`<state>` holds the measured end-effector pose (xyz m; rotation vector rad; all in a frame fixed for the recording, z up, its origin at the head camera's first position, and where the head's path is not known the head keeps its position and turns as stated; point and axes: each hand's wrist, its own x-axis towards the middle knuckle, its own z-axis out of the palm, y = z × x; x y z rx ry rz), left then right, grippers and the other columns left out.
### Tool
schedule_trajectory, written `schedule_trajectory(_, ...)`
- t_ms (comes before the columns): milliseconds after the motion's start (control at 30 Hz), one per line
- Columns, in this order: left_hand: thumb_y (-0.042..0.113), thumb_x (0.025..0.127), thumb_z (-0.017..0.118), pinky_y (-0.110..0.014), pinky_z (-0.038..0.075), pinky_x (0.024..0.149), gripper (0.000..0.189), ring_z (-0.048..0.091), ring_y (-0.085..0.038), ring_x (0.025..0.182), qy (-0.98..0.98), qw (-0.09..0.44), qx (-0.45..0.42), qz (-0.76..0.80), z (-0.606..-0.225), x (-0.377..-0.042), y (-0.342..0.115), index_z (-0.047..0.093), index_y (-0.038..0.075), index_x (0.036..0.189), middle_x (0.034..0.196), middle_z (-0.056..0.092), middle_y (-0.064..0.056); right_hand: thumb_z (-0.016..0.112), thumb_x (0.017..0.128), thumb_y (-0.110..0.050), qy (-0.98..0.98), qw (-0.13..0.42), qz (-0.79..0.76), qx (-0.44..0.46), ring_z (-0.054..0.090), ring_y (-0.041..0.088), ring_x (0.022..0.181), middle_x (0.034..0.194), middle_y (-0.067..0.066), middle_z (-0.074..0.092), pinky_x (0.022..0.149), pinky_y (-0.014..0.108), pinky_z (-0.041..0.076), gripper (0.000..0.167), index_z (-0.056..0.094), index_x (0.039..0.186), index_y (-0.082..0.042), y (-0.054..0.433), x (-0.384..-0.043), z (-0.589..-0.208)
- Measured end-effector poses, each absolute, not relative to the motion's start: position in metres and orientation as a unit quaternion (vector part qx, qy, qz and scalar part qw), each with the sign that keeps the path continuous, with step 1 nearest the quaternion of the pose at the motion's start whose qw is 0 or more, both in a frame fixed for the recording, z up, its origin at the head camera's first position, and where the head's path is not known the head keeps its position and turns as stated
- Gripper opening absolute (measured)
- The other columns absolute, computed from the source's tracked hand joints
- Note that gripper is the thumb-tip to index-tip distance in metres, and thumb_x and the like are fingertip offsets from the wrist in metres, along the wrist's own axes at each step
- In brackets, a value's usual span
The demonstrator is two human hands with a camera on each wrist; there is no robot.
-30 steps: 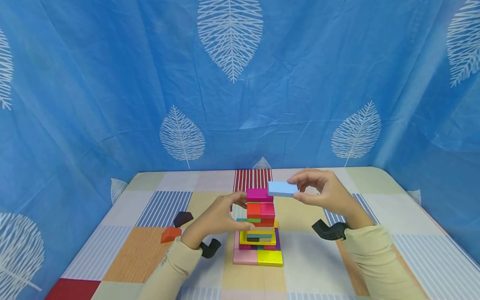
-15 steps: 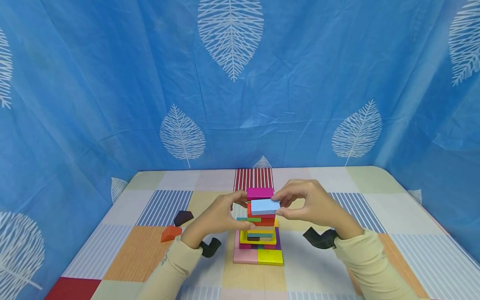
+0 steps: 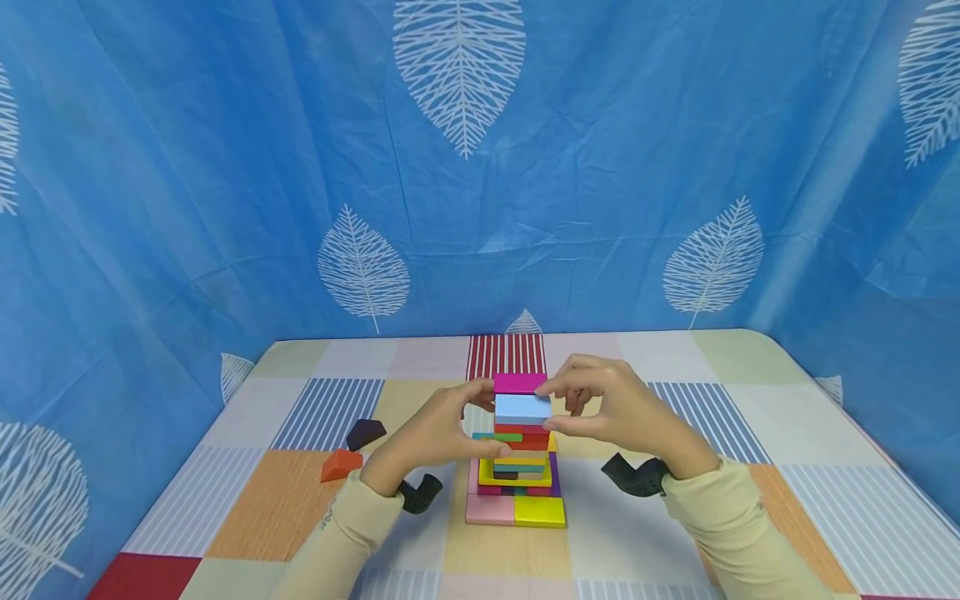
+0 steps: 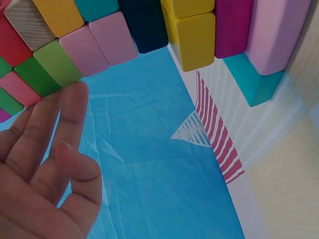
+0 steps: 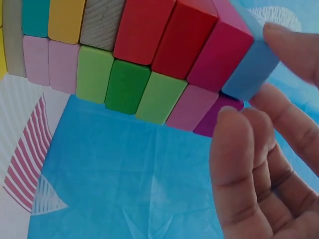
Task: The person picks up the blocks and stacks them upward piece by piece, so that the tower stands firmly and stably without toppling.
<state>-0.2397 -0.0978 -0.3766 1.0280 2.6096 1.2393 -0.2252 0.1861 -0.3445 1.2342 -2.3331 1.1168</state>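
A tower of colored wooden blocks (image 3: 517, 477) stands mid-table, wider at its base. My right hand (image 3: 611, 407) pinches a light blue block (image 3: 522, 408) between thumb and fingers at its right end. In the right wrist view this light blue block (image 5: 253, 64) lies flush on a pinkish-red block (image 5: 220, 47) at the top, beside a magenta block (image 5: 212, 119). Behind it in the head view sits the magenta block (image 3: 520, 382). My left hand (image 3: 450, 427) is at the tower's left side. Its extended fingers touch green blocks (image 4: 56, 63) at the back, the thumb crossing in front.
Left of the tower, a red-orange block (image 3: 342, 465) and a dark block (image 3: 366, 433) lie on the patchwork tablecloth (image 3: 255, 508). A blue curtain (image 3: 570, 167) with white leaf prints hangs behind the table. Black wrist mounts (image 3: 636, 477) sit below both wrists.
My right hand has brought the light blue block left and down from above the tower's right side onto its top, in front of the magenta block. The left hand has stayed put.
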Motion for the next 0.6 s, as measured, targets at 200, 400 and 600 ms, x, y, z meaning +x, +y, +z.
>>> schedule_trajectory(200,0.034,0.087,0.090,-0.054,0.050,0.102,0.090,0.060,-0.028,0.129,0.835,0.012,0.332,0.440,-0.374,-0.240,-0.100,0.048,0.005,0.161,0.145,0.065,-0.010,0.092,0.084,-0.006,-0.807,0.083,0.426,0.399,0.064,0.022,0.078,0.103,0.002,0.062,0.068,0.030,0.060,0.053,0.069,0.132,-0.002,0.191,-0.233,-0.347)
schedule_trajectory(400,0.030,0.090,0.087,-0.048,0.050,0.099,0.077,0.059,-0.031,0.127,0.826,-0.040,0.328,0.457,-0.372,-0.238,-0.098,0.056,0.006,0.155,0.145,0.066,-0.012,0.089,0.087,-0.010,-0.816,0.041,0.437,0.377,0.062,0.030,0.089,0.122,0.011,0.062,0.072,0.031,0.059,0.064,0.062,0.143,0.002,0.192,-0.240,-0.354)
schedule_trajectory(600,0.025,0.092,0.086,-0.048,0.050,0.098,0.069,0.060,-0.034,0.125,0.830,-0.052,0.317,0.456,-0.372,-0.238,-0.096,0.059,0.004,0.152,0.142,0.068,-0.014,0.088,0.087,-0.012,-0.823,0.043,0.430,0.369,0.062,0.020,0.089,0.123,0.011,0.066,0.072,0.030,0.060,0.054,0.067,0.136,0.000,0.190,-0.242,-0.356)
